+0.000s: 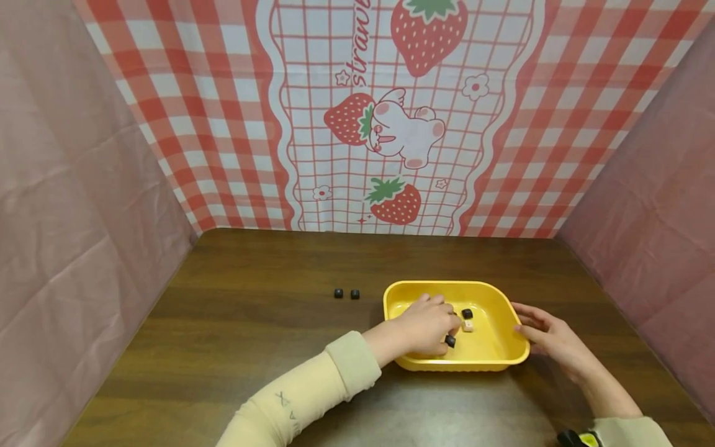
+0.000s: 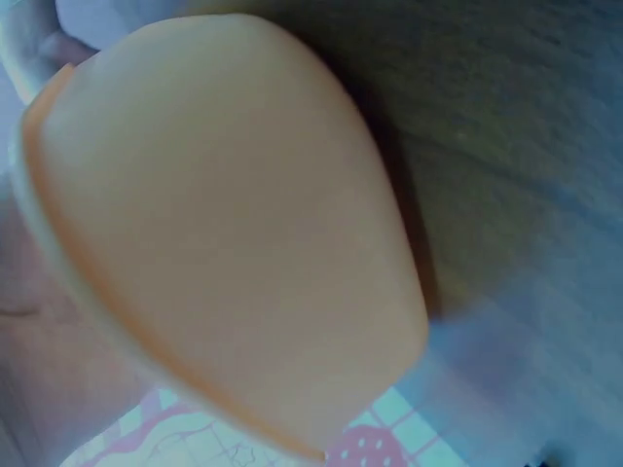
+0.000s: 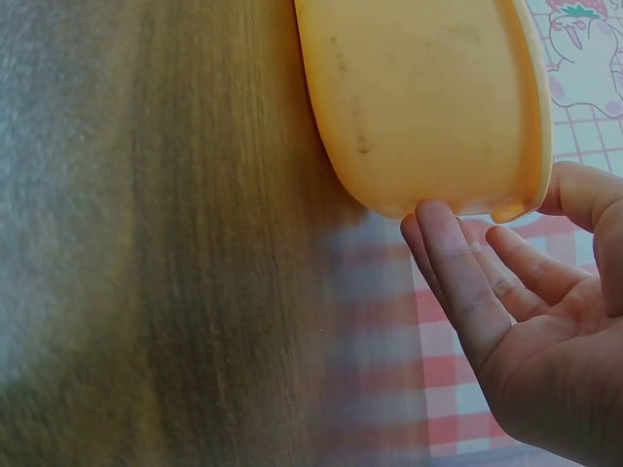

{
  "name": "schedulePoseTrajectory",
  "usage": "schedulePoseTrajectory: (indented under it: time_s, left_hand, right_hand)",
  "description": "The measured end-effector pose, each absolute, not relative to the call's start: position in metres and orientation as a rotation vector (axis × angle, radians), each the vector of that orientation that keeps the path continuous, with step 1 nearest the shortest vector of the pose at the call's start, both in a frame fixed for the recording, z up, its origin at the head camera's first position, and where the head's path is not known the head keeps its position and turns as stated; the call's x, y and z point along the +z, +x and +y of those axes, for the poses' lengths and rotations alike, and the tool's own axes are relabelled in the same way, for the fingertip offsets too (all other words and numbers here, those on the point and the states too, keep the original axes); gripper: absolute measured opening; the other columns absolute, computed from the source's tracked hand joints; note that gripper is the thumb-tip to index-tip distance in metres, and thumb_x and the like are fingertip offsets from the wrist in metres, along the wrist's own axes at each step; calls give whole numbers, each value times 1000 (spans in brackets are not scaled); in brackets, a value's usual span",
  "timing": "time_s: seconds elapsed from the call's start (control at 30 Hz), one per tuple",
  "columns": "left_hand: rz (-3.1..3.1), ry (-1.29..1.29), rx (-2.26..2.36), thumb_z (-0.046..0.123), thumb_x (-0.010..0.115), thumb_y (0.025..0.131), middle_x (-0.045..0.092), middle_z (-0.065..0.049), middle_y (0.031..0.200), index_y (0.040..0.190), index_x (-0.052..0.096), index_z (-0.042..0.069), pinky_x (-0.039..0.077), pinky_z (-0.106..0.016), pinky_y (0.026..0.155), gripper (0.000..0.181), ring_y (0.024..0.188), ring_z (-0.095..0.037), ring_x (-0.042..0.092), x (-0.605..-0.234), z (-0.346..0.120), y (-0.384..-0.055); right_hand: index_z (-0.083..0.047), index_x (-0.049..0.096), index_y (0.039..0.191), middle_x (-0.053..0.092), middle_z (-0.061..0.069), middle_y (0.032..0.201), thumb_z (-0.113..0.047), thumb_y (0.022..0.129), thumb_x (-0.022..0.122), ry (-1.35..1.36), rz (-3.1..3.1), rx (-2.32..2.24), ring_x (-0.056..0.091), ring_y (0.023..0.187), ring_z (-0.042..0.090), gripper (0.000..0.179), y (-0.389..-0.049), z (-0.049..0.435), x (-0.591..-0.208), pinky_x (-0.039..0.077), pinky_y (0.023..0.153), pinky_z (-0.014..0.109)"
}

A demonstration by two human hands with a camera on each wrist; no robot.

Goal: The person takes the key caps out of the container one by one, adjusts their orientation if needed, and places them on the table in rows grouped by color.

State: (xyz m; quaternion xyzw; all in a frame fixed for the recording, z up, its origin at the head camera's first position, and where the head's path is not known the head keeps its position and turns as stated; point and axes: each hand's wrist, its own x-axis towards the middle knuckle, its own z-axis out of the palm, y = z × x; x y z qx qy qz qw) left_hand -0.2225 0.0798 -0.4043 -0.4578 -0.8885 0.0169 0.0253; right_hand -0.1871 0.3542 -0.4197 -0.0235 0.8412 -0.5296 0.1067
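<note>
Inside a yellow plastic basin, my left hand reaches down with bent fingers. Its fingertips are partly hidden, so I cannot tell whether they pinch anything. A black keycap lies right by the thumb side of that hand. Just right of the fingers are another black keycap and a beige keycap. At the basin's right end, my right hand holds the rim, thumb over the edge and fingers along the outer wall. The right wrist view shows those fingers under the basin's corner.
Two black keycaps, one on the left and one on the right, sit on the brown wooden table left of the basin. A red checked strawberry cloth hangs behind the table, with pink cloth at the sides.
</note>
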Motion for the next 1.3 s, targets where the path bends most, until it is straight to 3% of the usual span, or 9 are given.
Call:
schedulePoseTrajectory:
  time_s: [0.63,1.3]
  left_hand:
    - [-2723,-1242,-184,44,70,81,55,10,96,96,61,26,33,-29,80,25,92,-12,43,-367,10,-224]
    - [-2629,-1023,-344,25,74,76,58,4,95,91,63,20,38,-37,82,19,91,-16,46,-380,-88,-249]
  right_hand:
    - [6,25,144,38,38,135,-22,95,55,-75,2472,-1578,64,93,10,64,-187,355,-423,55,74,36]
    - [4,26,145,38,36,137,-22,95,55,-107,2498,-1542,63,94,7,63,-190,358,-416,55,74,37]
